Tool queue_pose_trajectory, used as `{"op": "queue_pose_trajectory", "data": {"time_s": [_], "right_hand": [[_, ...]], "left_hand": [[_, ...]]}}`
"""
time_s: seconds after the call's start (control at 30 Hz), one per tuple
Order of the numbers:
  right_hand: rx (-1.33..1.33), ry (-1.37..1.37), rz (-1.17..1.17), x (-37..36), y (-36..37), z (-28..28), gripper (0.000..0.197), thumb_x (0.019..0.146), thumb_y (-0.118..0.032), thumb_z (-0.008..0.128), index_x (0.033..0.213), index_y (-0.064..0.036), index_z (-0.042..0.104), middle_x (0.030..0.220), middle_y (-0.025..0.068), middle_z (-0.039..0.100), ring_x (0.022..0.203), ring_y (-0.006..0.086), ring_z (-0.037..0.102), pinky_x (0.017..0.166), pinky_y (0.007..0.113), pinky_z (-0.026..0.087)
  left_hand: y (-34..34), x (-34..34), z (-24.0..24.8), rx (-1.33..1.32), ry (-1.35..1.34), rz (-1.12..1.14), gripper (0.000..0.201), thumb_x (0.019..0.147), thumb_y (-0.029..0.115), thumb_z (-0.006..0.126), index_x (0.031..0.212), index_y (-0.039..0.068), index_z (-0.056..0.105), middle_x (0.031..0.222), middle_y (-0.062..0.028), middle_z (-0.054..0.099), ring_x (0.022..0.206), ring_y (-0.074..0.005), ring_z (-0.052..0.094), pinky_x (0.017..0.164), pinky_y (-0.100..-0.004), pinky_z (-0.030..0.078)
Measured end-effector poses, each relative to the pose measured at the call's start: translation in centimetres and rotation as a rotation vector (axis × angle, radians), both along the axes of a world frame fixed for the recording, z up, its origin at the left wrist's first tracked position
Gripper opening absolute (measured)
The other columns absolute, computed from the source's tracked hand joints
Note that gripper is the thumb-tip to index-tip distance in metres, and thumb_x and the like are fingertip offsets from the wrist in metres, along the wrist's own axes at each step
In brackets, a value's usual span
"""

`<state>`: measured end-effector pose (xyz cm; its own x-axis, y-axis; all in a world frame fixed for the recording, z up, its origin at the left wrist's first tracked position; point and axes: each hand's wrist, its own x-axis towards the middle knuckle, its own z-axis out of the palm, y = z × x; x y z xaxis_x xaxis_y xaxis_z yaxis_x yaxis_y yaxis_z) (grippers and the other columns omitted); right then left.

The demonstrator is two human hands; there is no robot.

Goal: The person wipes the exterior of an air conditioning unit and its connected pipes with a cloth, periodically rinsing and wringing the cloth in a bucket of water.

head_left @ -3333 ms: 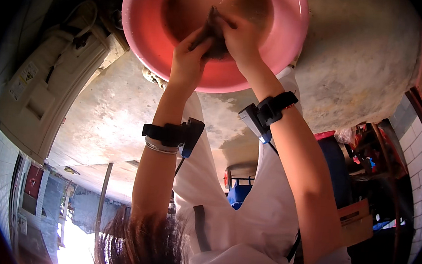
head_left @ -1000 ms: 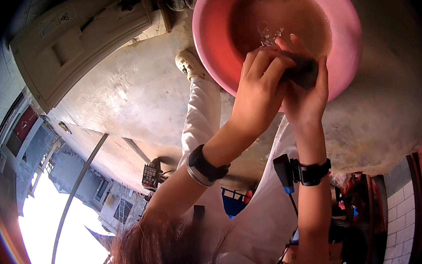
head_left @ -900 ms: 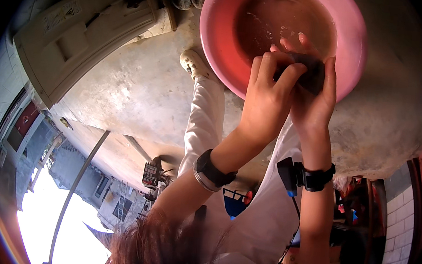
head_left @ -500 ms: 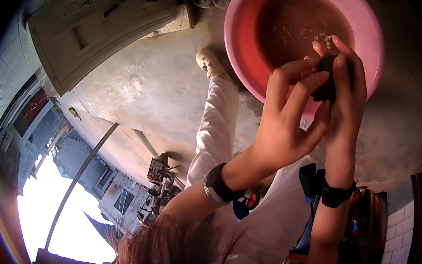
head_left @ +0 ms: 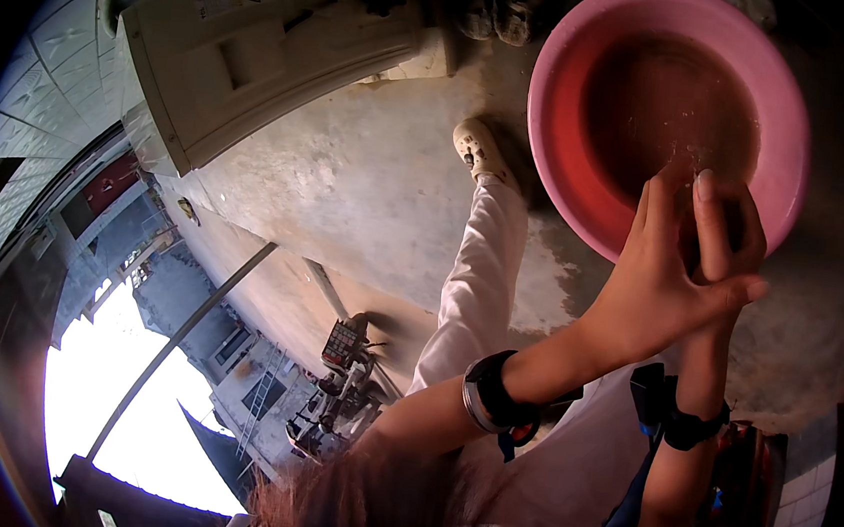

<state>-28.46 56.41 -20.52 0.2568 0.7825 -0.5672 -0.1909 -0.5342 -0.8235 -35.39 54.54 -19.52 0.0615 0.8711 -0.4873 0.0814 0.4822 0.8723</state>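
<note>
A round pink basin (head_left: 563, 165) of murky brown water (head_left: 672, 100) stands on the floor in front of me. Both my hands are together over its near rim. My left hand (head_left: 669, 280) is curled, its fingers bent down toward the water and its thumb pointing right. Behind it, my right hand (head_left: 741, 231) is partly covered, with fingers also bent inward. A dark patch shows between the hands; whatever they hold there is mostly hidden. Small ripples or bubbles lie on the water by the fingertips. Dark bands circle both wrists.
My leg in pale trousers (head_left: 483, 259) and a beige clog (head_left: 477, 150) stand left of the basin on the concrete floor (head_left: 349, 177). A beige boxy unit (head_left: 259, 59) lies at the upper left. Shoes (head_left: 512, 18) sit beyond. A parked two-wheeler (head_left: 342, 377) is at the lower left.
The hands have dropped toward the water and closed in; the dark lump seen between them is now mostly hidden. The view has shifted, so the basin sits farther right.
</note>
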Motion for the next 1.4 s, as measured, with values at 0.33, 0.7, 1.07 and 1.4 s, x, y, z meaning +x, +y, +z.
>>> {"op": "queue_pose_trajectory", "data": {"time_s": [0.33, 0.7, 1.07, 1.4], "right_hand": [[0.015, -0.003, 0.068, 0.1, -0.2, -0.1, 0.024, 0.087, -0.027, 0.057, 0.076, -0.0065, 0.054, 0.063, -0.0022, 0.049, 0.055, 0.0057, 0.044, 0.05, 0.02, 0.033], [-0.078, 0.078, 0.146, 0.5, -0.9, -0.6, 0.027, 0.09, -0.031, 0.051, 0.077, -0.0069, 0.052, 0.067, 0.0011, 0.051, 0.058, 0.0079, 0.048, 0.053, 0.022, 0.038], [-0.112, 0.77, -0.125, 2.0, -2.4, -2.4, 0.049, 0.094, -0.045, 0.034, 0.117, -0.0031, 0.047, 0.108, 0.0147, 0.057, 0.093, 0.0199, 0.057, 0.081, 0.034, 0.046], [-0.176, 0.641, -0.025, 2.4, -4.4, -2.8, 0.053, 0.092, -0.043, 0.046, 0.13, -0.0061, 0.04, 0.123, 0.0112, 0.049, 0.104, 0.019, 0.053, 0.083, 0.032, 0.043]], "left_hand": [[0.6, 0.5, 1.2, -0.171, -0.176, 0.073, 0.086, 0.066, 0.016, 0.077, 0.129, -0.004, 0.023, 0.117, -0.0223, 0.042, 0.11, -0.0332, 0.046, 0.09, -0.0393, 0.041], [-0.2, 0.5, 0.6, -0.012, -0.052, 0.018, 0.082, 0.068, 0.02, 0.076, 0.128, -0.003, 0.026, 0.116, -0.0211, 0.041, 0.109, -0.0327, 0.047, 0.089, -0.0385, 0.041], [-2.9, -3.1, -1.7, 0.188, 0.212, -0.106, 0.059, 0.072, 0.007, 0.07, 0.12, -0.002, 0.038, 0.119, -0.018, 0.043, 0.115, -0.0308, 0.043, 0.098, -0.0404, 0.035], [-3.0, -3.2, -1.4, 0.149, 0.42, -0.092, 0.022, 0.078, 0.003, 0.067, 0.096, -0.001, 0.055, 0.104, -0.0112, 0.058, 0.083, -0.0158, 0.056, 0.072, -0.0275, 0.047]]}}
